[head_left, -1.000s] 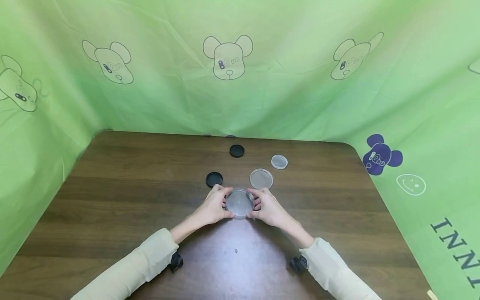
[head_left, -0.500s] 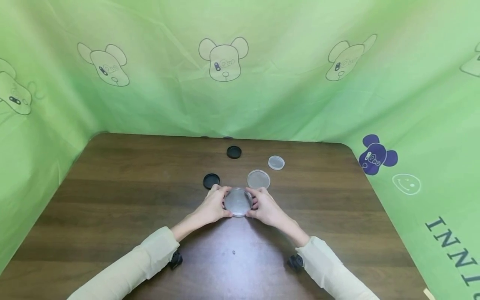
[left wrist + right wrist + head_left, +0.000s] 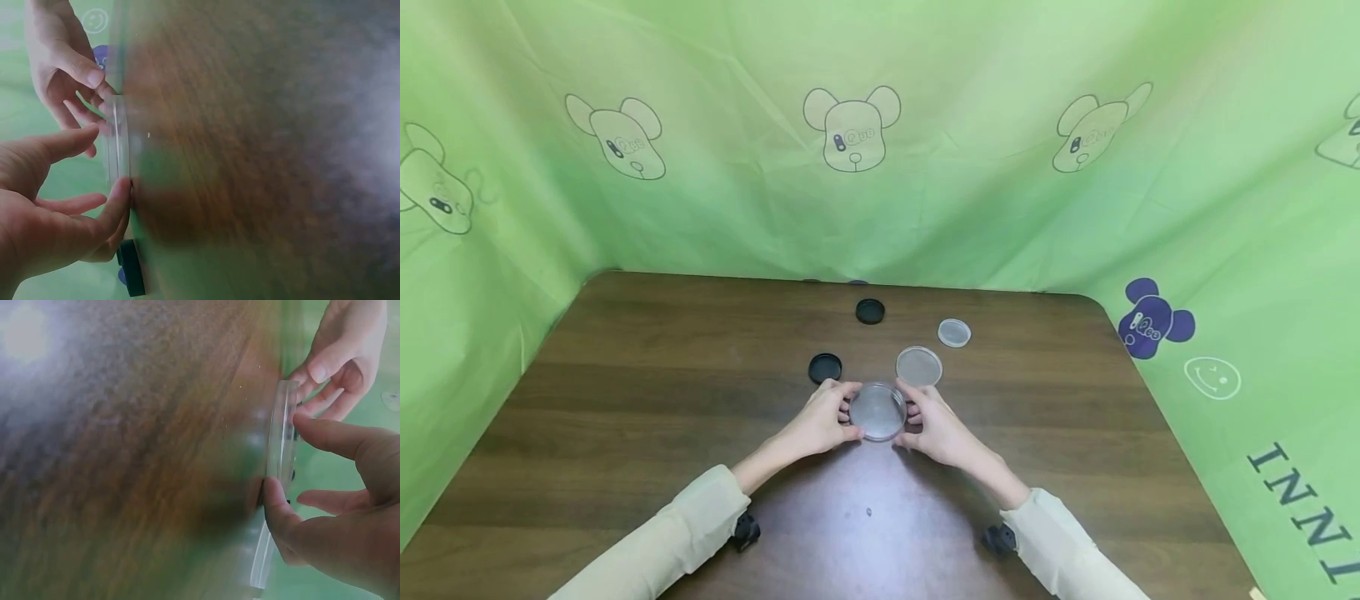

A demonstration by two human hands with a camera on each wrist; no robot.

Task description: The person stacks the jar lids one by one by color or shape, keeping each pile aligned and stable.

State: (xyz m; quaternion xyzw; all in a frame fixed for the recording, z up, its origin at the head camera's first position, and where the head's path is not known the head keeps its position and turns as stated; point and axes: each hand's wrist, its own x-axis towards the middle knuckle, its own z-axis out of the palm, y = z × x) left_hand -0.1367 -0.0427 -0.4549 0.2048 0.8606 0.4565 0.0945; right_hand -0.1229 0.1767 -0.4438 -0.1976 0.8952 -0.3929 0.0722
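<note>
A clear, round petri dish (image 3: 877,411) sits low over the wooden table, flat in the head view and edge-on in both wrist views. From its left side my left hand (image 3: 820,419) grips the rim, fingers curved round it; in the left wrist view one fingertip (image 3: 121,187) touches the dish wall (image 3: 117,144). On the opposite side my right hand (image 3: 942,425) holds the rim in a matching way, with fingertips (image 3: 275,490) against the wall in the right wrist view. Whether the dish rests on the table is hard to tell.
Just behind the dish lies another large clear round dish (image 3: 919,367), with a smaller clear one (image 3: 954,333) beyond it. Two black round shallow dishes stand nearby, one by my left hand (image 3: 825,368), one (image 3: 870,312) near the back edge. A green curtain (image 3: 722,183) surrounds the table (image 3: 625,400).
The head view has shifted slightly. Both hands stay round the petri dish in nearly the same place, and the other dishes have not moved on the table.
</note>
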